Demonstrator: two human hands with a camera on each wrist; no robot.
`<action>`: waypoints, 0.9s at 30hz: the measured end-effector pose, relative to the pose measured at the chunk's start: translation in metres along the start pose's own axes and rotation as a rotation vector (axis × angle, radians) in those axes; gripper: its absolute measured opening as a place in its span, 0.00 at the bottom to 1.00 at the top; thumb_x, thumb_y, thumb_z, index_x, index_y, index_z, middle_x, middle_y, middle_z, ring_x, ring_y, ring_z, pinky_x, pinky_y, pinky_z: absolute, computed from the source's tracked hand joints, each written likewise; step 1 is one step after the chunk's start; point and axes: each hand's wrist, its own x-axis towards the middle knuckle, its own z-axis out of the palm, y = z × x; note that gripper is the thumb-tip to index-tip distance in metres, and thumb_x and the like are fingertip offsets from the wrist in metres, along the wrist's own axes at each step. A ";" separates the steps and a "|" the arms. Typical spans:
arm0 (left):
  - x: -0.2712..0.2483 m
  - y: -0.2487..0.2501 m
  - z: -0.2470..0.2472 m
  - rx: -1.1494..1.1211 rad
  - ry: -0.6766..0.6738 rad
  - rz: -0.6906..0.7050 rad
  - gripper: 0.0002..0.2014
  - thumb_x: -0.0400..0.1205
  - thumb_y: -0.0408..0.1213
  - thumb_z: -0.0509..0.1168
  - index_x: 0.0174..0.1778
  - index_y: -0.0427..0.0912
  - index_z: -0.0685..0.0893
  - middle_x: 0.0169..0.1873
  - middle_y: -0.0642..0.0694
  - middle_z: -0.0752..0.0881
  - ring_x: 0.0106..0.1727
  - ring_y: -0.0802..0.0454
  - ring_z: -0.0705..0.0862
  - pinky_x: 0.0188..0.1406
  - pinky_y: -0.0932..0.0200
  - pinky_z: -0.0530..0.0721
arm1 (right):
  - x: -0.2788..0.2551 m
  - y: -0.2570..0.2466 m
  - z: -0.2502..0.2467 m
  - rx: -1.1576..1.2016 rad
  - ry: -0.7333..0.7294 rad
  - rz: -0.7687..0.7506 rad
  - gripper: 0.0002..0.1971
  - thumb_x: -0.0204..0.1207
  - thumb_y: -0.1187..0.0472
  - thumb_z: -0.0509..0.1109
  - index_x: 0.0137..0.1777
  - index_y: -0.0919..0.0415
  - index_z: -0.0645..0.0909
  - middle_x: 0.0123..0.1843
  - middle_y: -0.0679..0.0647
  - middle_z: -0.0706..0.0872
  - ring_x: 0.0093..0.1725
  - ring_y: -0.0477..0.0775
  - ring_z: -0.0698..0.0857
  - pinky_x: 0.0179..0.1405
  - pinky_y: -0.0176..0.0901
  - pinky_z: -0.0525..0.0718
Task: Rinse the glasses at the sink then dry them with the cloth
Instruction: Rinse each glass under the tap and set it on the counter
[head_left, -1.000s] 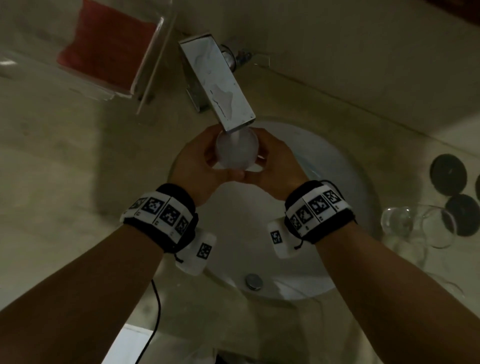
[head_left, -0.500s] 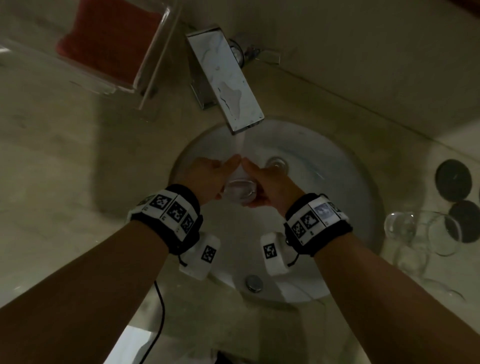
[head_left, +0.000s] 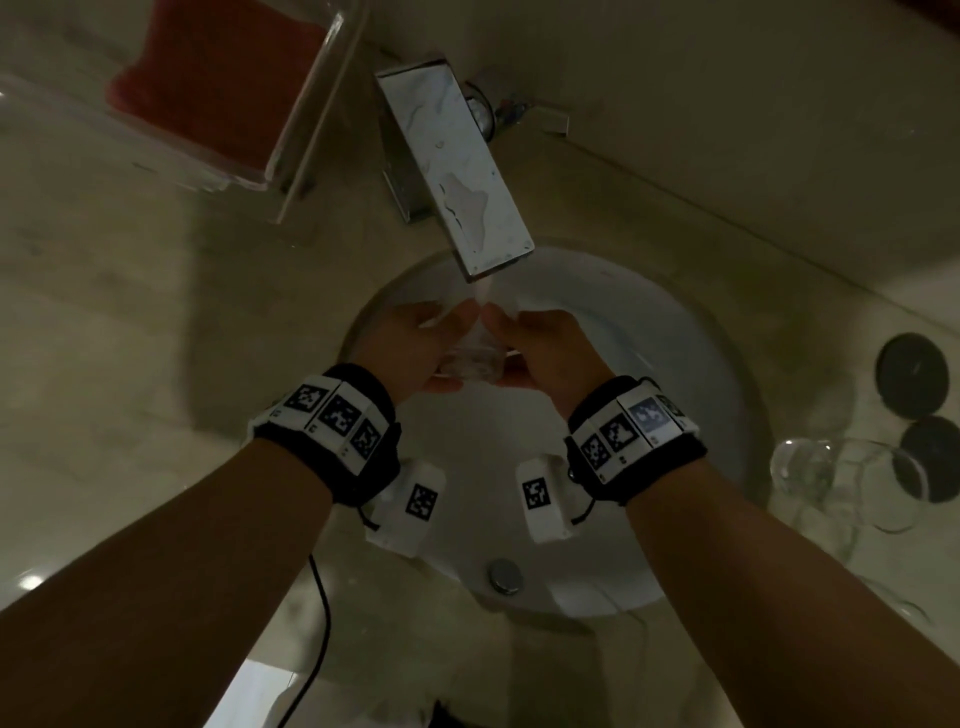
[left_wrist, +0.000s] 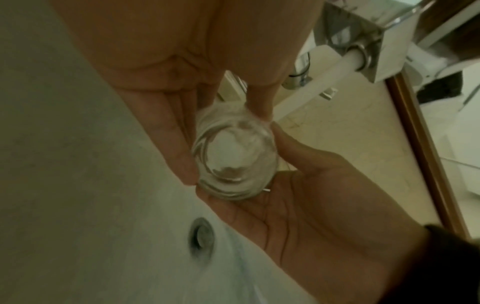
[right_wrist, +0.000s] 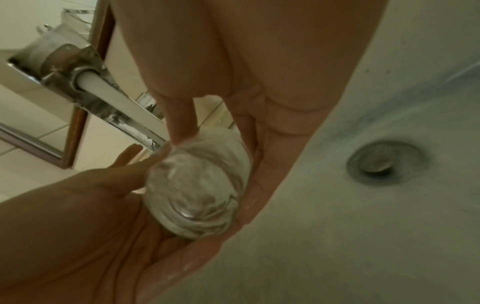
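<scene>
A small clear glass (head_left: 474, 359) lies tilted between my two hands, low in the round white sink (head_left: 675, 374). Water runs from the flat chrome faucet (head_left: 460, 171) onto it. My left hand (head_left: 415, 345) pinches its left side between thumb and fingers, and my right hand (head_left: 545, 349) holds the right side the same way. In the left wrist view the base of the glass (left_wrist: 233, 158) faces the camera, with the right palm (left_wrist: 311, 197) beneath it. The right wrist view shows the glass (right_wrist: 200, 189) cupped between both palms. A red cloth (head_left: 218, 78) sits in a clear tray at the top left.
More clear glasses (head_left: 852, 483) stand on the counter right of the sink, beside two black round coasters (head_left: 911, 375). A drain (right_wrist: 381, 162) lies in the basin floor. A black cable (head_left: 319, 623) hangs by the counter's near edge.
A second ago both hands held the glass up at the spout, its mouth facing me. They have since lowered it into the basin and tipped it under the stream.
</scene>
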 end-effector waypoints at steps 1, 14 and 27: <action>0.000 -0.001 0.000 -0.011 0.015 0.002 0.33 0.80 0.55 0.72 0.76 0.38 0.78 0.59 0.40 0.90 0.51 0.45 0.92 0.40 0.53 0.93 | 0.000 0.001 0.000 0.015 0.007 -0.008 0.20 0.79 0.50 0.75 0.55 0.70 0.89 0.53 0.66 0.93 0.53 0.64 0.93 0.56 0.57 0.92; -0.002 -0.001 -0.004 0.026 -0.041 0.242 0.16 0.79 0.37 0.76 0.61 0.40 0.86 0.51 0.45 0.92 0.51 0.48 0.91 0.52 0.52 0.91 | -0.006 0.000 -0.010 0.048 -0.065 -0.107 0.16 0.79 0.70 0.73 0.65 0.74 0.83 0.61 0.69 0.89 0.58 0.64 0.90 0.61 0.55 0.90; -0.002 0.000 -0.005 -0.054 -0.153 0.392 0.39 0.66 0.13 0.77 0.58 0.61 0.75 0.58 0.55 0.84 0.58 0.55 0.85 0.58 0.53 0.88 | -0.008 -0.003 -0.019 0.046 -0.137 -0.273 0.36 0.62 0.89 0.76 0.65 0.59 0.76 0.59 0.51 0.85 0.58 0.48 0.84 0.57 0.41 0.87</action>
